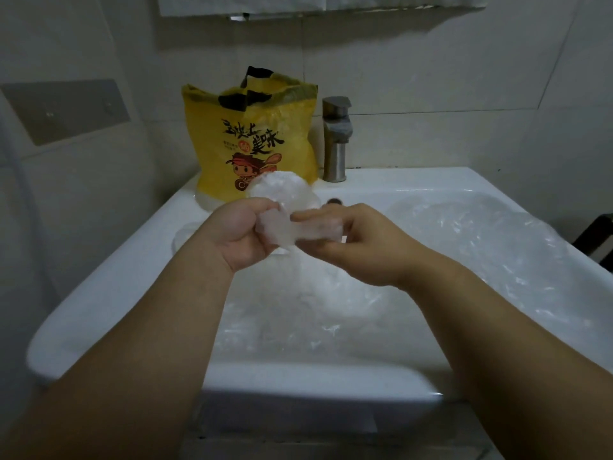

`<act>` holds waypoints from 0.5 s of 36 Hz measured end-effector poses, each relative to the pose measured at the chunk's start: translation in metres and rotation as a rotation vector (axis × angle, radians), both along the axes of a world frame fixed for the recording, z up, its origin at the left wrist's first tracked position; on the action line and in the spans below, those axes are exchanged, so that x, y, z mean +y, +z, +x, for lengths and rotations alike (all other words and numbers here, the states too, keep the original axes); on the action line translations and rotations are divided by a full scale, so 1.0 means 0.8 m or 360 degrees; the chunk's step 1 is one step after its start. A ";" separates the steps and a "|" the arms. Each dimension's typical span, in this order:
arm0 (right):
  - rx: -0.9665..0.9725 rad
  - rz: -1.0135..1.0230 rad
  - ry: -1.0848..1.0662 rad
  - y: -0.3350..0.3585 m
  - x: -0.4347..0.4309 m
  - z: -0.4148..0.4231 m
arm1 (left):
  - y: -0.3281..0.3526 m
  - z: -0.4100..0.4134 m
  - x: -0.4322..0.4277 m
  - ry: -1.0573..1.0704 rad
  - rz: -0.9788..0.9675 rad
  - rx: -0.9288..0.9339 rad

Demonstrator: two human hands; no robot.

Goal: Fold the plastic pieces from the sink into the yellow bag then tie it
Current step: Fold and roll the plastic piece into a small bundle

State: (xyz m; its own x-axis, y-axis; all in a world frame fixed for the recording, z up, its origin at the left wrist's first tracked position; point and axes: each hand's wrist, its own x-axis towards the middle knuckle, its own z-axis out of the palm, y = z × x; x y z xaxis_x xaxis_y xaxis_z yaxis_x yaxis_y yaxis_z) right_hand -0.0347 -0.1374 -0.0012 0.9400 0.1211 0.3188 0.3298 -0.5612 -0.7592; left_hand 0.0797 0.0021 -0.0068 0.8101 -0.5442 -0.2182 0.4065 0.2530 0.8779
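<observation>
Held crumpled plastic piece (282,227) over sink (132,277), just in front of yellow bag (252,141); left hand (243,232) grip curled tight round one end, right hand (351,242) grip pinched on other. Best folded small and flat, air squeezed out, before lifting to bag's open mouth. Noted more loose plastic (481,247) in basin, right side. Noted bag upright on back rim, faucet (335,141) close beside; open room mainly above basin

I am noting a steel faucet (335,141) standing upright before the tiled wall (431,78), and a grey wall plate (66,111) sitting far left.
</observation>
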 end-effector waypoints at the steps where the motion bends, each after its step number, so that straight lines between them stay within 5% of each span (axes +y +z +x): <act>1: 0.0059 0.0049 -0.0024 0.001 0.000 -0.001 | 0.000 -0.004 -0.003 -0.0002 0.0019 -0.0061; 7: 0.0120 0.0147 -0.0235 -0.003 -0.007 0.012 | -0.003 -0.018 -0.014 -0.0284 0.0171 -0.0382; 18: 0.0135 0.0385 -0.0556 -0.004 -0.015 0.018 | -0.002 -0.034 -0.019 -0.0503 0.0060 -0.0425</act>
State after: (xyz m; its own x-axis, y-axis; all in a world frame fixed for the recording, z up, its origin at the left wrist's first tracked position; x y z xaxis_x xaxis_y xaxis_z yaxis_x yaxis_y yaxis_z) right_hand -0.0202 -0.1491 -0.0041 0.9355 -0.2777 0.2187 0.0824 -0.4306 -0.8988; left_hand 0.0522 -0.0129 -0.0082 0.6350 -0.7710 -0.0475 0.2155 0.1177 0.9694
